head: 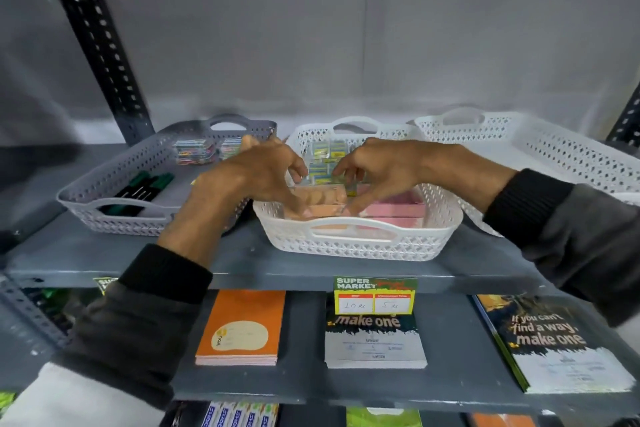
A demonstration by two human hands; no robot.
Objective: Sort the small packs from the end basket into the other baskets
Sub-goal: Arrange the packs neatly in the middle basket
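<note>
Three baskets stand in a row on the grey shelf. The middle white basket (356, 242) holds orange packs (327, 197), pink packs (398, 209) and small yellow-green packs (325, 156) at its back. My left hand (256, 175) and my right hand (375, 170) are both inside it, fingers curled down onto the orange packs. Whether either hand grips a pack is not clear. The grey basket (114, 215) on the left holds green markers (145, 189) and colourful small packs (195, 151). The right white basket (568, 156) shows nothing inside.
A black perforated upright (104, 52) rises at the left rear. A price tag (375, 295) hangs on the shelf edge (277, 276). On the lower shelf lie an orange notebook (242, 326) and two dark notebooks (375, 340).
</note>
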